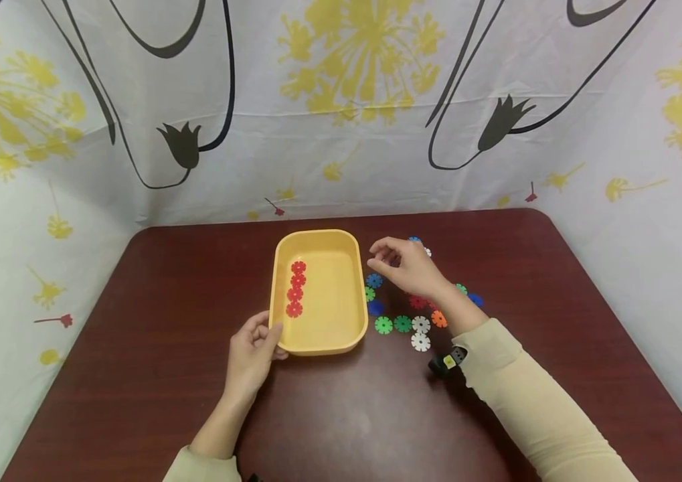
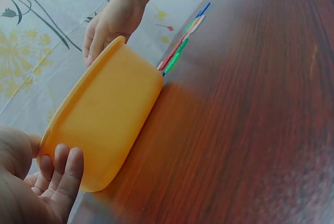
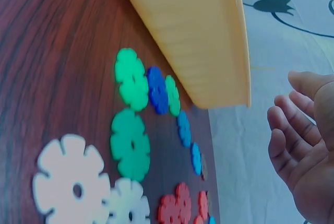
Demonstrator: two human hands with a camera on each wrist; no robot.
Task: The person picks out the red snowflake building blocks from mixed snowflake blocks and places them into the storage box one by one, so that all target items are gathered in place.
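In the lower left of centre of the head frame, left hand (image 1: 253, 348): clamped on the lower left corner of the yellow tray, thumb over the rim, fingers against the outer wall, as the left wrist view also shows.
Right hand (image 1: 405, 266): right of centre in the head frame, just beside the tray's upper right edge; thumb and fingertips apart, fingers loosely bent, palm in sight at the right edge of the right wrist frame.
Yellow tray (image 1: 336, 284): in the middle of the head frame, its long sides running up the frame.
Red discs (image 1: 295, 294): four flower-shaped pieces in a line down the left part of the tray.
Nearest loose pieces: a blue disc (image 1: 373, 280), a small light green disc (image 1: 369, 294) and a dark blue disc (image 1: 375, 308), close along the tray's right side.
Lower row: a bright green disc (image 1: 383, 325), a dark green disc (image 1: 403, 324) and a white disc (image 1: 421, 325), with a second white disc (image 1: 421, 342) below the last.
Farther right: an orange disc (image 1: 439, 318) beside the right forearm.
Worktop (image 1: 196, 281): dark reddish brown, across the lower half.
Cloth (image 1: 341, 187): white, flower-patterned, filling the top.
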